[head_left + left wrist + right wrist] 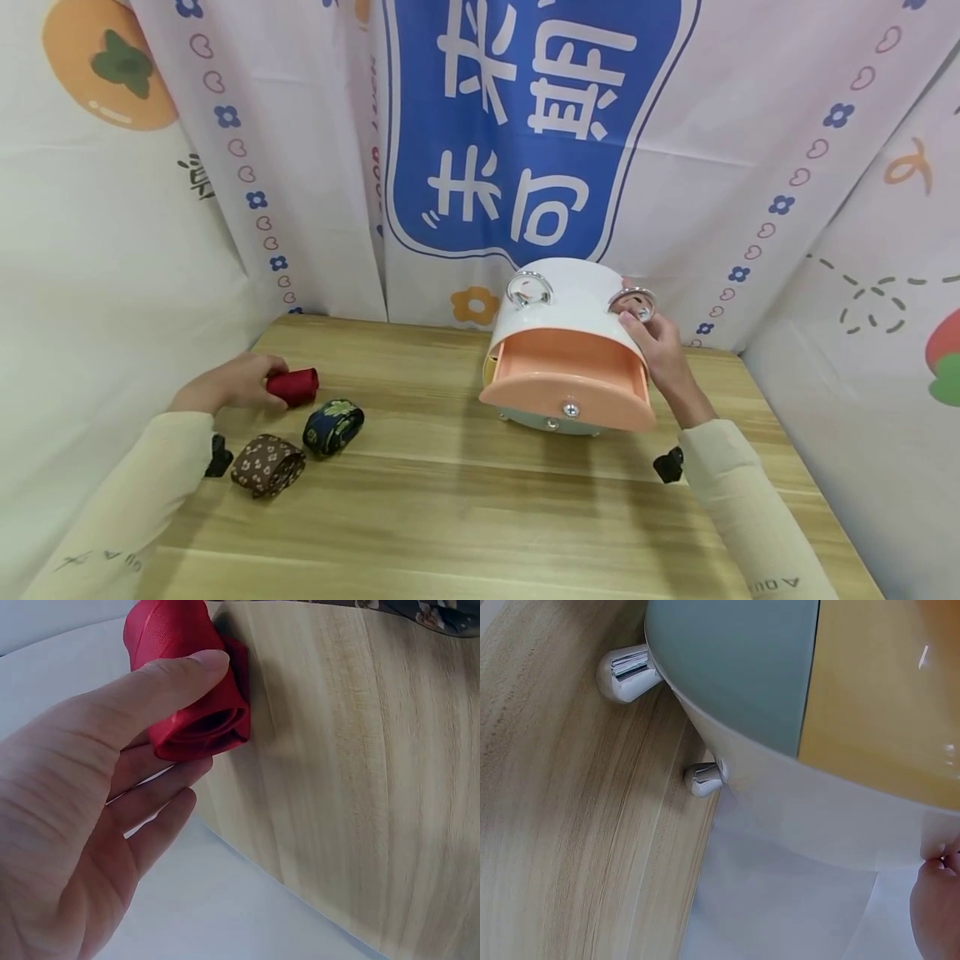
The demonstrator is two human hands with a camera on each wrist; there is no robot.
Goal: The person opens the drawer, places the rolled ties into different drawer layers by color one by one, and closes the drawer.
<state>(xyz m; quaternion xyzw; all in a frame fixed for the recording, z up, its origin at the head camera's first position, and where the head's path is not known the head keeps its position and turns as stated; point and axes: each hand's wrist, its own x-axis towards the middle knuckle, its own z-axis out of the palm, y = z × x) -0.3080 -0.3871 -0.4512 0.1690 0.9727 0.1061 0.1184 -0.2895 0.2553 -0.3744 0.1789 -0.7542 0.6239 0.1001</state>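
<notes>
My left hand (238,383) pinches a rolled red necktie (296,387) at the left of the table; in the left wrist view the thumb lies over the roll (176,637) and the fingers are beneath it. A rolled dark necktie with green leaves (333,427) and a rolled brown floral necktie (268,465) lie close by. My right hand (663,354) grips the right side of a white drawer box (573,292), by its silver ring (633,302). The orange top drawer (555,392) is pulled out. In the right wrist view, fingertips (937,900) touch the box's side.
Below the orange drawer are a yellow drawer (885,712) and a grey-green drawer (735,667). Small silver feet (703,780) hold the box on the wooden table (420,517). A printed curtain (322,183) hangs right behind the box.
</notes>
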